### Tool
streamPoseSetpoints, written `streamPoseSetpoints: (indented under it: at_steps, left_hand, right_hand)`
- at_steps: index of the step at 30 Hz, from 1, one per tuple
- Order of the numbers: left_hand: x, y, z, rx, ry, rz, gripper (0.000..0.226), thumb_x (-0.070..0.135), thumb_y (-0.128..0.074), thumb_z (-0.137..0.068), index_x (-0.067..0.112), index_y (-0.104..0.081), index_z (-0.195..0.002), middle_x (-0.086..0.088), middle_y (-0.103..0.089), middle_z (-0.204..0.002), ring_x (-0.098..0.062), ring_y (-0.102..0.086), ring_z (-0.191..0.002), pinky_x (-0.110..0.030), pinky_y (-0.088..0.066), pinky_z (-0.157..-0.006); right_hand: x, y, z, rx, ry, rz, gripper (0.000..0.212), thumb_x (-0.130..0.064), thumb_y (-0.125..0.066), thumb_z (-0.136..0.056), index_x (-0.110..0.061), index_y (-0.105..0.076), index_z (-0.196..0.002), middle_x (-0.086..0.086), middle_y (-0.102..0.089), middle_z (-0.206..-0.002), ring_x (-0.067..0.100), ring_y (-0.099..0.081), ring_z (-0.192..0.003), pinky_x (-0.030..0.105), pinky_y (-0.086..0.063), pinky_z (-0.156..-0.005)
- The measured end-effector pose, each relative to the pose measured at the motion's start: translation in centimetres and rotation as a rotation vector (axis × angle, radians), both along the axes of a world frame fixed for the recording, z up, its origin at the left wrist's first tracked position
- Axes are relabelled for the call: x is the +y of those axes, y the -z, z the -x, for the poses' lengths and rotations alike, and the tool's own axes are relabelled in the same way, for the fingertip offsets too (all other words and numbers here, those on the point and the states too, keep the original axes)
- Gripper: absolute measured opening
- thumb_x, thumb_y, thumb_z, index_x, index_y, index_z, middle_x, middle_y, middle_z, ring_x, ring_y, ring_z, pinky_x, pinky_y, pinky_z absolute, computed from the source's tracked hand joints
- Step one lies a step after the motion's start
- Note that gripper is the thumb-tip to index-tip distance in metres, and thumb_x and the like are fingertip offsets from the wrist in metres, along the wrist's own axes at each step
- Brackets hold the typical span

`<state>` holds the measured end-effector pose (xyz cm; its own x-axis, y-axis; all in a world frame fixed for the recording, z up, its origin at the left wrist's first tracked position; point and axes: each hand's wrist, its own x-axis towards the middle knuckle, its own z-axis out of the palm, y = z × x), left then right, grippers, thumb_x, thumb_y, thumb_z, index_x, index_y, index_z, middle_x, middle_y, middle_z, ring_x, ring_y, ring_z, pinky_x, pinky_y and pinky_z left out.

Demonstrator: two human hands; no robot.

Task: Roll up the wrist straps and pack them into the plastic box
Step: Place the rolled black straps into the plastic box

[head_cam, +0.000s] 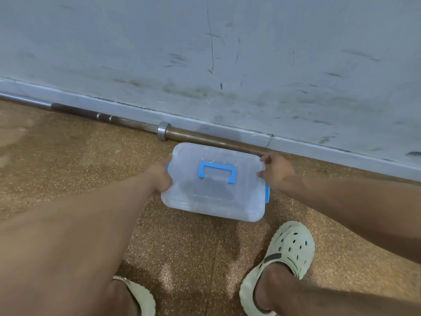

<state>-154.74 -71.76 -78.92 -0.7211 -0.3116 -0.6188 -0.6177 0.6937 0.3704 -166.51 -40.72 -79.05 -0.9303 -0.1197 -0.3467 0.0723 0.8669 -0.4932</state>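
A translucent plastic box (214,197) with its lid on and a blue handle (217,173) on top is in the middle of the view, above a speckled brown floor. My left hand (160,176) grips its left edge, fingers curled round the rim over a blue latch. At the far right corner my right hand (276,171) holds the lid's edge between thumb and fingers. A second blue latch (267,193) shows on the right side. Dark shapes show faintly through the lid; I cannot make out any wrist straps.
A steel barbell (163,131) lies along the foot of a scuffed grey wall (205,53), just behind the box. My two feet in pale green clogs (287,254) stand on the floor in front of the box.
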Motion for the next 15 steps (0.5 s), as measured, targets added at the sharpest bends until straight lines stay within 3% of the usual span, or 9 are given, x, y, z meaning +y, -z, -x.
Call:
streamPoseSetpoints:
  at_steps: [3,7,12,14,15]
  left_hand:
    - [0.6,0.0,0.4,-0.002,0.062,0.102,0.082,0.006,-0.047,-0.100,0.036,-0.003,-0.163,-0.016,-0.046,-0.150,-0.031,-0.061,-0.112,-0.039,-0.058,-0.089]
    - [1.0,0.2,0.7,-0.028,0.099,0.206,0.078,0.006,-0.042,-0.103,0.032,0.000,-0.163,-0.015,-0.043,-0.154,-0.032,-0.057,-0.123,-0.036,-0.053,-0.091]
    - [1.3,1.1,0.4,0.021,0.008,0.221,0.080,0.008,-0.046,-0.101,0.032,-0.001,-0.163,-0.016,-0.056,-0.141,-0.033,-0.062,-0.108,-0.038,-0.052,-0.074]
    - [1.4,1.3,0.3,0.033,-0.082,0.200,0.081,0.011,-0.050,-0.102,0.030,0.000,-0.163,-0.018,-0.050,-0.148,-0.034,-0.062,-0.106,-0.037,-0.048,-0.066]
    - [1.5,1.3,0.3,0.025,-0.110,0.192,0.081,0.015,-0.051,-0.103,0.028,0.001,-0.163,-0.019,-0.044,-0.152,-0.036,-0.060,-0.113,-0.038,-0.049,-0.070]
  right_hand:
    - [0.0,0.2,0.7,-0.014,0.033,0.027,0.038,-0.013,-0.078,-0.088,-0.017,-0.058,-0.121,-0.002,-0.060,-0.112,0.018,-0.058,-0.098,0.030,-0.050,-0.081]
    - [0.0,0.3,1.6,-0.040,0.058,0.035,0.033,-0.016,-0.080,-0.087,-0.020,-0.059,-0.112,-0.002,-0.066,-0.110,0.020,-0.063,-0.104,0.034,-0.054,-0.088]
    - [-0.3,0.7,1.8,-0.071,0.052,0.002,0.039,-0.019,-0.081,-0.087,-0.019,-0.058,-0.118,0.002,-0.064,-0.117,0.023,-0.062,-0.107,0.034,-0.054,-0.086]
    - [-0.4,0.8,2.0,-0.106,0.042,-0.009,0.040,-0.022,-0.078,-0.089,-0.017,-0.056,-0.122,0.003,-0.063,-0.119,0.023,-0.061,-0.107,0.033,-0.052,-0.083]
    - [-0.3,0.8,2.1,-0.134,0.036,-0.017,0.041,-0.023,-0.076,-0.091,-0.015,-0.055,-0.124,0.003,-0.062,-0.119,0.023,-0.061,-0.105,0.033,-0.052,-0.083]
